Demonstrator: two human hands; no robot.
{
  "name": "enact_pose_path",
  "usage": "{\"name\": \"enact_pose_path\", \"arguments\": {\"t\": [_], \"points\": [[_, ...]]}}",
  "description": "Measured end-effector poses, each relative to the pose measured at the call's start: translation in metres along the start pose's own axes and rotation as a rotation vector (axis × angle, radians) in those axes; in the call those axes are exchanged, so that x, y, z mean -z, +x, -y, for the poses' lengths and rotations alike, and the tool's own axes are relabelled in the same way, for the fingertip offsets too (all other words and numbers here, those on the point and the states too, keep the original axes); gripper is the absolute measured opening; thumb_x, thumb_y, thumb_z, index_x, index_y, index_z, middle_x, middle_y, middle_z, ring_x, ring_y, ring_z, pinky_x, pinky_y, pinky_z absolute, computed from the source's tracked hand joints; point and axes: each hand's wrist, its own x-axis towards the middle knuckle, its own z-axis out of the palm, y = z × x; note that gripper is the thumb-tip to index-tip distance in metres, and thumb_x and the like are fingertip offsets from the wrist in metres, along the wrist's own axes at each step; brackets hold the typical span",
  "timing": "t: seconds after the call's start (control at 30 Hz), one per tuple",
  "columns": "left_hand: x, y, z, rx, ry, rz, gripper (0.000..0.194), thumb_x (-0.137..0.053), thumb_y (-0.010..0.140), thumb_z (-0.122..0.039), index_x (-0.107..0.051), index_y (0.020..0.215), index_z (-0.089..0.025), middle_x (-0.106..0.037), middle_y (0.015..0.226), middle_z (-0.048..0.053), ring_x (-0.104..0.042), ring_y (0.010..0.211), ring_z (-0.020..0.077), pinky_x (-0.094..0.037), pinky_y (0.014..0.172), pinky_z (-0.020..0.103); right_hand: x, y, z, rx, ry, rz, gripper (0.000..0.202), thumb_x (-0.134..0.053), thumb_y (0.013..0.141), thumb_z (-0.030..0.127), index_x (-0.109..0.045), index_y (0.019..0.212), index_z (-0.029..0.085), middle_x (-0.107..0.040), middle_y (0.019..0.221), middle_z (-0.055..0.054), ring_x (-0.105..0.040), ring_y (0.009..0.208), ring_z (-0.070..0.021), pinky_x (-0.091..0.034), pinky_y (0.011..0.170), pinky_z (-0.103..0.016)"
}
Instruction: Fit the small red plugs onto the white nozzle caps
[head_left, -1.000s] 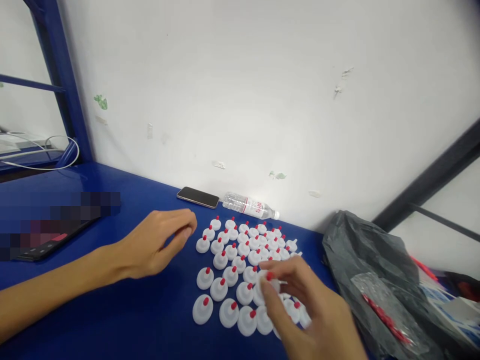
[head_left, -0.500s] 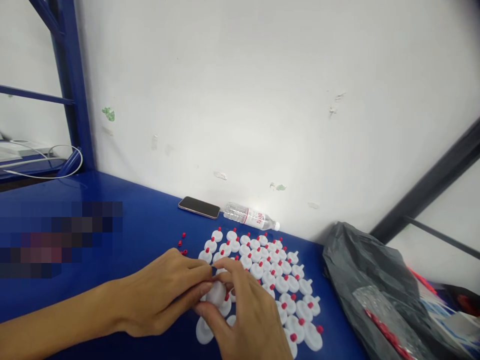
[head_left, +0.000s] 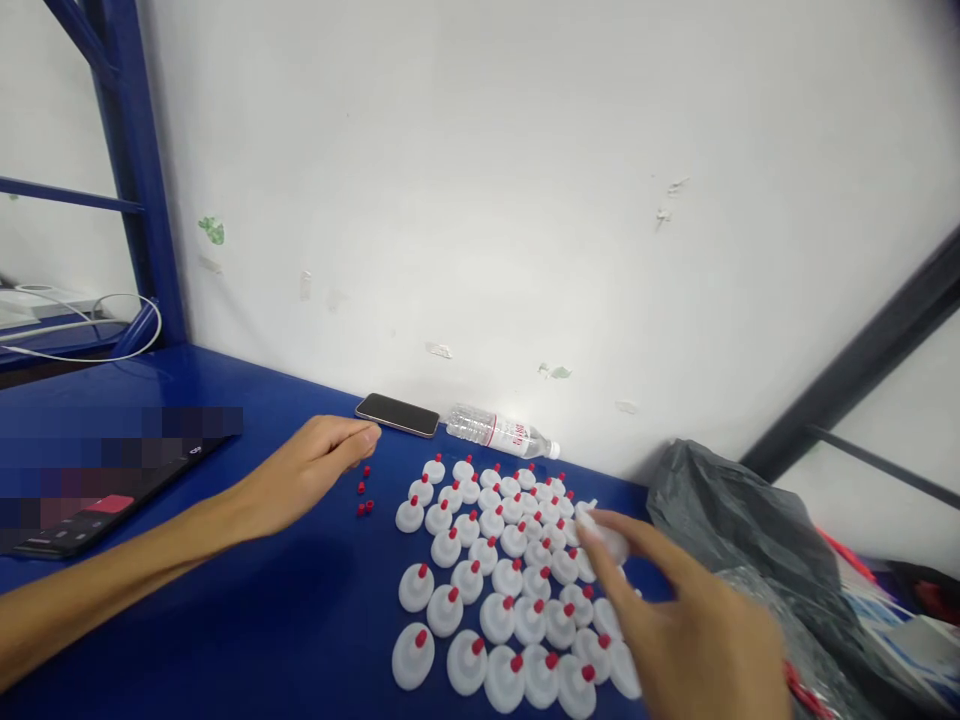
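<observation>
Brushing nearby red-capped discs could topple them, since the right hand pinches a white disc close beside them at four o'clock; the left hand, at eight, is curled, contents unclear.

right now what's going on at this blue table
A person's right hand has its fingers at a white piece on the right edge of a crowd of similar ones; whether it is gripped is hard to tell. The left hand is curled near the phone, and what it holds, if anything, is hidden. Many white pieces wear red tips, while a few loose red caps lie apart, to the left.
</observation>
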Motion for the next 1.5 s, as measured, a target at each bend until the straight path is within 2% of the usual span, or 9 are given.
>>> {"name": "enact_pose_path", "arguments": {"t": [0.1, 0.2, 0.27, 0.4, 0.57, 0.83, 1.03, 1.23, 1.5], "points": [[0.008, 0.008, 0.004, 0.006, 0.312, 0.005, 0.042, -0.036, 0.101, -0.047, -0.036, 0.067, -0.022, -0.041, 0.065, -0.003, -0.039, 0.061, 0.0147, -0.032, 0.060, 0.030, 0.026, 0.008, -0.044, -0.162, -0.003, 0.120, 0.046, -0.060, 0.085, 0.072, -0.079, 0.103, 0.034, -0.082, 0.087, -0.002, -0.077, 0.064, -0.0279, -0.057, 0.051, -0.031], [-0.001, 0.002, 0.006, -0.053, 0.563, 0.076, 0.027, -0.042, 0.099, -0.037, -0.054, 0.078, -0.023, -0.060, 0.080, 0.001, -0.055, 0.073, 0.0189, -0.039, 0.069, 0.032, 0.032, 0.004, -0.081, -0.258, 0.059, 0.202, 0.047, -0.057, 0.083, 0.074, -0.079, 0.098, 0.035, -0.082, 0.095, 0.000, -0.079, 0.076, -0.0270, -0.061, 0.062, -0.030], [-0.008, -0.003, 0.009, -0.113, 0.646, 0.136, 0.021, -0.044, 0.098, -0.034, -0.061, 0.089, -0.024, -0.065, 0.094, 0.004, -0.060, 0.083, 0.0212, -0.041, 0.073, 0.033, 0.030, -0.002, -0.104, -0.226, 0.151, 0.332, 0.047, -0.062, 0.078, 0.073, -0.080, 0.092, 0.032, -0.082, 0.096, -0.002, -0.079, 0.075, -0.0256, -0.062, 0.063, -0.028], [-0.014, -0.005, 0.020, -0.164, 0.682, 0.214, 0.022, -0.045, 0.100, -0.036, -0.064, 0.099, -0.026, -0.064, 0.105, 0.006, -0.063, 0.086, 0.0214, -0.042, 0.072, 0.033, 0.031, -0.015, -0.127, -0.216, 0.106, 0.369, 0.043, -0.068, 0.074, 0.069, -0.080, 0.084, 0.029, -0.079, 0.083, -0.003, -0.074, 0.066, -0.0218, -0.059, 0.059, -0.026], [-0.014, -0.001, 0.037, -0.146, 0.675, 0.271, 0.020, -0.044, 0.099, -0.032, -0.063, 0.096, -0.026, -0.065, 0.099, 0.004, -0.061, 0.068, 0.0177, -0.040, 0.064, 0.033, 0.028, -0.024, -0.117, -0.255, 0.162, 0.495, 0.029, -0.066, 0.079, 0.055, -0.075, 0.072, 0.028, -0.070, 0.062, 0.000, -0.064, 0.053, -0.0186, -0.048, 0.052, -0.027], [-0.010, 0.003, 0.044, -0.136, 0.666, 0.247, 0.016, -0.047, 0.096, -0.030, -0.061, 0.088, -0.027, -0.065, 0.087, 0.002, -0.062, 0.072, 0.0200, -0.039, 0.064, 0.031, -0.004, -0.022, -0.110, -0.301, 0.363, 0.613, 0.022, -0.060, 0.077, 0.043, -0.072, 0.069, 0.026, -0.073, 0.065, 0.001, -0.068, 0.064, -0.0202, -0.046, 0.061, -0.030], [-0.007, 0.003, 0.037, -0.123, 0.714, 0.228, 0.016, -0.047, 0.095, -0.028, -0.062, 0.090, -0.027, -0.067, 0.091, 0.003, -0.064, 0.073, 0.0204, -0.038, 0.063, 0.032, 0.003, -0.005, -0.096, -0.296, 0.387, 0.704, 0.028, -0.066, 0.075, 0.045, -0.076, 0.093, 0.026, -0.077, 0.081, -0.001, -0.073, 0.068, -0.0208, -0.054, 0.063, -0.029], [-0.006, 0.002, 0.035, -0.133, 0.727, 0.236, 0.017, -0.048, 0.095, -0.032, -0.065, 0.094, -0.028, -0.068, 0.093, 0.004, -0.064, 0.070, 0.0194, -0.040, 0.063, 0.033, 0.014, -0.007, -0.099, -0.352, 0.286, 0.461, 0.046, -0.059, 0.081, 0.066, -0.075, 0.103, 0.028, -0.080, 0.090, -0.005, -0.078, 0.078, -0.0248, -0.059, 0.071, -0.031], [-0.017, -0.002, 0.020, -0.190, 0.662, 0.120, 0.030, -0.045, 0.101, -0.038, -0.067, 0.119, -0.028, -0.067, 0.115, 0.007, -0.067, 0.097, 0.0241, -0.048, 0.077, 0.033, 0.016, 0.009, -0.049, -0.073, 0.386, 0.429, 0.033, -0.057, 0.094, 0.053, -0.073, 0.105, 0.027, -0.080, 0.093, -0.003, -0.077, 0.079, -0.0218, -0.060, 0.070, -0.026]]}}
